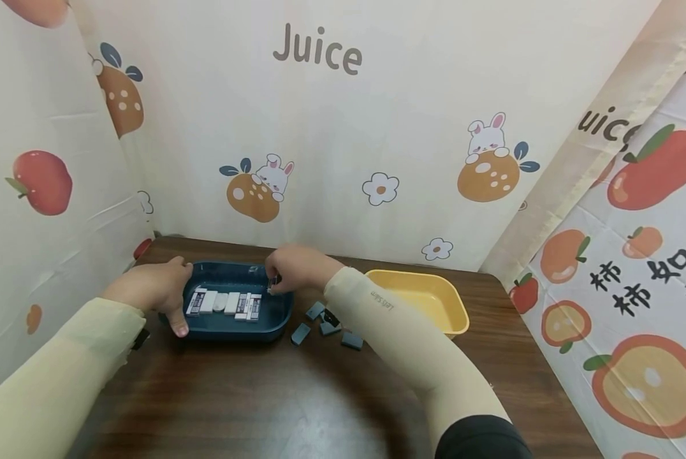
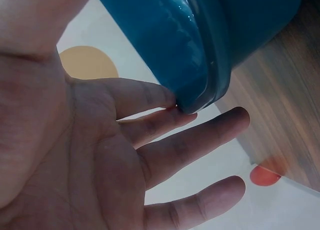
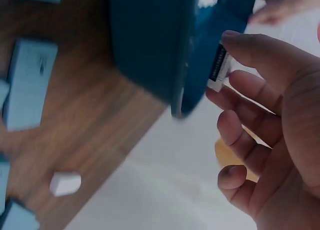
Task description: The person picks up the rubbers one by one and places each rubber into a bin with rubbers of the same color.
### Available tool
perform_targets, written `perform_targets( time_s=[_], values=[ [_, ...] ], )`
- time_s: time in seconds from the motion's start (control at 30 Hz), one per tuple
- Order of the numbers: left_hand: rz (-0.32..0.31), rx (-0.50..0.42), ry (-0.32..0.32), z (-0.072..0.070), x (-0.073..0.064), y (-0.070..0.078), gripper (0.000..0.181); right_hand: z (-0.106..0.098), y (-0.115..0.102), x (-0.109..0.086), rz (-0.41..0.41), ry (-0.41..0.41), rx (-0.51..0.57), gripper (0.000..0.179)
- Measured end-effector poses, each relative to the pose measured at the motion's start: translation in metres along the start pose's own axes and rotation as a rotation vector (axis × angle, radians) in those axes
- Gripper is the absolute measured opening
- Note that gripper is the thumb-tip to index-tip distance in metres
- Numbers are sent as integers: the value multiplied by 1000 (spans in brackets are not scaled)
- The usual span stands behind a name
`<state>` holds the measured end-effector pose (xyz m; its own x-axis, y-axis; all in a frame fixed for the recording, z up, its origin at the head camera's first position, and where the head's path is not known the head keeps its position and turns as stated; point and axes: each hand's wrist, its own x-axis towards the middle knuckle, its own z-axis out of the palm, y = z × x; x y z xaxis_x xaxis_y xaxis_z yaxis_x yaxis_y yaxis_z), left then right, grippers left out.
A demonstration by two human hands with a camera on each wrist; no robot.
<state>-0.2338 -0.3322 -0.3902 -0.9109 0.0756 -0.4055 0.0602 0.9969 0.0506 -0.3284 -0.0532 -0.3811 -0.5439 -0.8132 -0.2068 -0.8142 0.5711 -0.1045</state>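
A dark blue plastic bin (image 1: pixel 234 333) stands on the table, with a row of small white blocks (image 1: pixel 242 306) bearing dark printed labels on its floor. At the bin's left end is my left hand (image 1: pixel 156 290), fingers spread and fairly straight, two fingertips at the rim corner in the left wrist view. My right hand (image 1: pixel 299 268) is over the bin's right end. Between thumb and fingers it pinches a small white block with a dark label (image 3: pixel 218 67), much like an eraser, just inside the rim in the right wrist view.
Several blue-grey blocks (image 1: pixel 300 333) lie on the wooden table (image 1: pixel 234 395) right of the bin, with a dark piece (image 1: pixel 331 317) among them. A small white piece (image 3: pixel 65 184) lies near the table's edge. Behind the right forearm stands a yellow bin (image 1: pixel 458 306). Printed curtains hang around the table.
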Motion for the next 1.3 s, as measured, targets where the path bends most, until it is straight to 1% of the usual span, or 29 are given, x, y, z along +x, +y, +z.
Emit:
perform_targets(
  time_s=[0.17,0.3,0.43,0.57,0.7,1.07,1.2,1.3],
  values=[
    [-8,-17,-5,-1,-1,1,160,14,-12,11,2,-37,-35,22],
    [-9,-17,-7,-1,-2,1,159,26,-16,21,5,-64,-99,24],
    [-1,-4,-2,-2,-3,2,157,36,-20,29,-24,-89,-164,24],
    [1,-12,-2,-2,-3,2,158,43,-24,34,-28,-112,-199,21],
    [5,-13,-2,-2,-3,1,159,46,-29,36,-14,-120,-225,24],
    [11,3,6,-4,-5,2,158,45,-39,41,-17,-113,-228,25],
    [12,1,1,-6,-7,4,155,39,-34,38,4,-97,-157,23],
    [11,2,0,-6,-9,4,155,30,-25,35,26,-46,-77,20]
  ],
)
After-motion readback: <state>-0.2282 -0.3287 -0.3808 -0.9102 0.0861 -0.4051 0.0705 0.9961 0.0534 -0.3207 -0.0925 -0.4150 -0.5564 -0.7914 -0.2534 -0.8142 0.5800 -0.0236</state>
